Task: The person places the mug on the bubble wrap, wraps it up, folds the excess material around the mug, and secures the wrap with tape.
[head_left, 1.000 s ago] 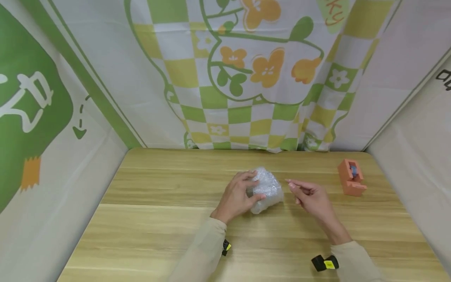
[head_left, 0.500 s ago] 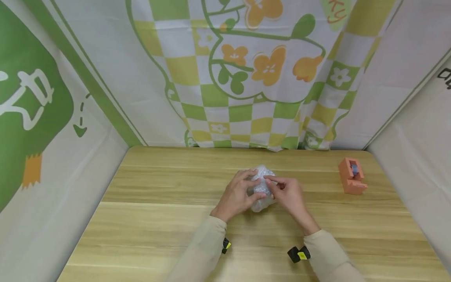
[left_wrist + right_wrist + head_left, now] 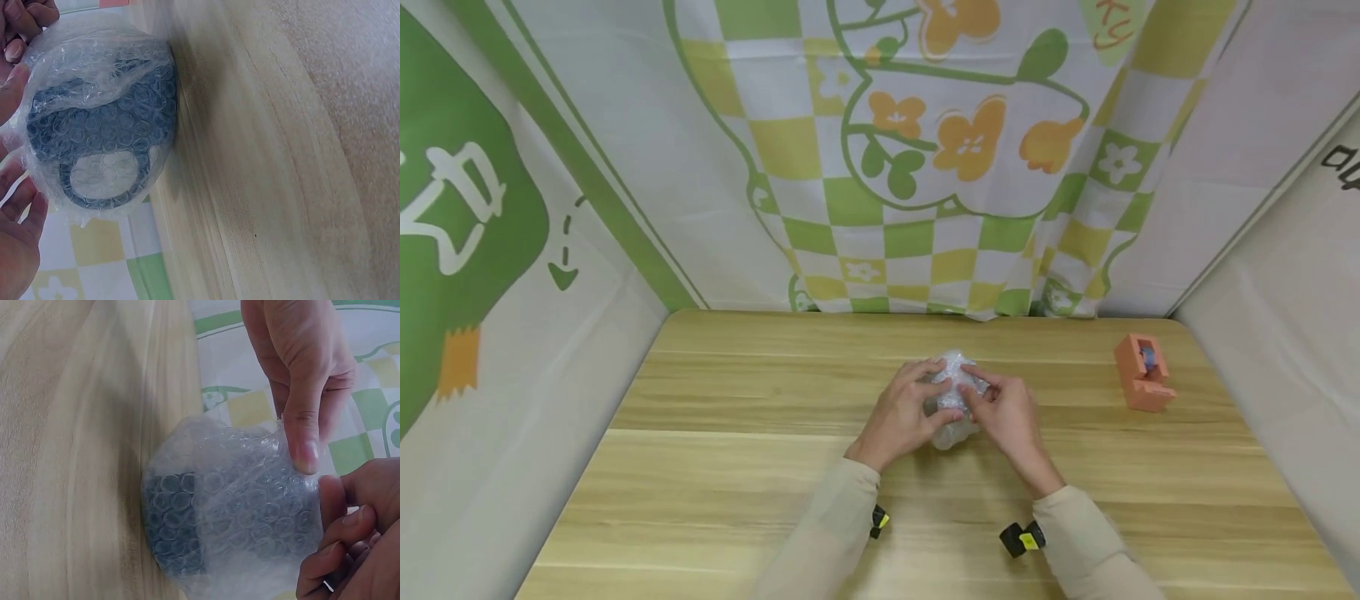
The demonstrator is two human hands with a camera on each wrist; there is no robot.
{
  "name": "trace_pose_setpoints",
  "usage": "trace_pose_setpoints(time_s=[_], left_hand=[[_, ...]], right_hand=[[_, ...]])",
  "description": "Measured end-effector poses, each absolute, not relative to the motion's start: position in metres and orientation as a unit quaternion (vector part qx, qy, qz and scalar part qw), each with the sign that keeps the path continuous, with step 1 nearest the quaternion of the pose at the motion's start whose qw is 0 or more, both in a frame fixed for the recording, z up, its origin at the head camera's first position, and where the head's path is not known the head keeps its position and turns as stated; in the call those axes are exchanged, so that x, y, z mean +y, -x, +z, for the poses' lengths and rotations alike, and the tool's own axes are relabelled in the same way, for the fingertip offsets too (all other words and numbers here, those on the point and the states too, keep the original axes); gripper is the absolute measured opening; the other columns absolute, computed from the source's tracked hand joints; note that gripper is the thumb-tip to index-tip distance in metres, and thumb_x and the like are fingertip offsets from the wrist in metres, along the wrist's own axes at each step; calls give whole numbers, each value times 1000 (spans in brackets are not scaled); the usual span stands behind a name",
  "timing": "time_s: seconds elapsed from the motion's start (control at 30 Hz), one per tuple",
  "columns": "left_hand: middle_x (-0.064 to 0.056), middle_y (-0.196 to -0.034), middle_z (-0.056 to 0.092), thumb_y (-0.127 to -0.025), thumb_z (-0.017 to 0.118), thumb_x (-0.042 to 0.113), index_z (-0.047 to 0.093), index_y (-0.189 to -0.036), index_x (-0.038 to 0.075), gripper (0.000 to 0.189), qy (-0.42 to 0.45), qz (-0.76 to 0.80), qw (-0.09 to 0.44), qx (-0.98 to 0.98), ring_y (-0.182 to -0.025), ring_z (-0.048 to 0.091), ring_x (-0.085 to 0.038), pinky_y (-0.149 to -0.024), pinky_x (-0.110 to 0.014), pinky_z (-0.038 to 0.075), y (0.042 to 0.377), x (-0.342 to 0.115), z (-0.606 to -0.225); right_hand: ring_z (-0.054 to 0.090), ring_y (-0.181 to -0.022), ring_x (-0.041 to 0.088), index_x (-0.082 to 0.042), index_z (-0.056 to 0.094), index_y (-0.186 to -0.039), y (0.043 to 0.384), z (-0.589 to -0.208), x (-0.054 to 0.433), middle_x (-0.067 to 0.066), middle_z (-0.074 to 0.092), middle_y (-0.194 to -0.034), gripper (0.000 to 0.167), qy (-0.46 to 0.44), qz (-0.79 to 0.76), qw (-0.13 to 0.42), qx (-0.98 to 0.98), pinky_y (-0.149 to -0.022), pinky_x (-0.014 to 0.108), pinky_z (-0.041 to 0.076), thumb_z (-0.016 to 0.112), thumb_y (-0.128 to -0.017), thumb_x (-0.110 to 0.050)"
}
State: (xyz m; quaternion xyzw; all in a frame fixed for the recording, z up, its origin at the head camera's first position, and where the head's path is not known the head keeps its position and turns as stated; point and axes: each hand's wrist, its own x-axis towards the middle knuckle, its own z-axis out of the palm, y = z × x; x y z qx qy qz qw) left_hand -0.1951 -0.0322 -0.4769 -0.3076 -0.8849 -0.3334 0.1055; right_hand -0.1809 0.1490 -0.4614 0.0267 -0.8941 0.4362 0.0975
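A dark blue mug wrapped in bubble wrap (image 3: 103, 128) lies on the table, its handle loop showing through the plastic in the left wrist view. My left hand (image 3: 901, 414) grips it from the left, fingers over the far side and thumb on the near side. From the right, my right hand (image 3: 1011, 417) presses the top of the wrap (image 3: 953, 392) with thumb and index fingertips set a little apart. Its other fingers (image 3: 350, 534) are curled beside the wrap in the right wrist view. Whatever lies under these fingertips is hidden.
An orange tape dispenser (image 3: 1144, 375) with a blue roll stands at the back right of the wooden table (image 3: 737, 500). Printed cloth (image 3: 880, 242) hangs along the table's back edge, and pale cloth panels flank both sides.
My right hand, pinching a tiny thin piece one second ago, has moved left onto the bubble wrap. Its thumb and index fingertips have since spread apart. My left hand keeps its grip.
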Motion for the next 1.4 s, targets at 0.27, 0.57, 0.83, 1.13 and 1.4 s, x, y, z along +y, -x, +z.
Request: trace_pose_setpoints(time_s=[0.27,0.57,0.83,1.13,1.4], left_hand=[[-12,-143,58,-86,81,33,71,-121,1,49,315,-335,110,-881,-135,49,-27,-116,-39,37,195,-32,-477],[-12,-143,59,-86,81,34,72,-121,3,48,315,-325,111,-885,-135,49,-26,-115,-38,37,196,-33,-477],[-12,-142,59,-85,81,36,73,-119,2,48,307,-323,113,-888,-134,50,-25,-115,-37,38,196,-32,-476],[-10,-142,59,-86,80,38,74,-119,3,48,309,-326,109,-887,-134,50,-25,-114,-38,40,197,-32,-475],[-10,-145,57,-87,78,40,72,-122,4,51,309,-310,97,-894,-135,49,-25,-113,-38,40,196,-32,-474]], right_hand=[[45,-33,9,2,52,-144,187,-460,150,-4,59,-48,62,2,401,78,-913,-34,25,31,74,-92,-26],[46,-44,15,4,52,-142,198,-453,147,8,63,-61,70,47,361,34,-931,-40,30,39,74,-89,-36],[63,-57,22,12,41,-144,184,-451,153,9,66,-67,78,30,357,28,-933,-51,39,53,76,-91,-33],[55,-48,16,8,44,-142,174,-462,159,4,60,-58,74,4,355,49,-934,-42,30,42,71,-95,-42],[57,-52,21,7,30,-149,170,-477,185,16,63,-65,67,-123,533,-40,-836,-46,23,44,70,-96,-8]])
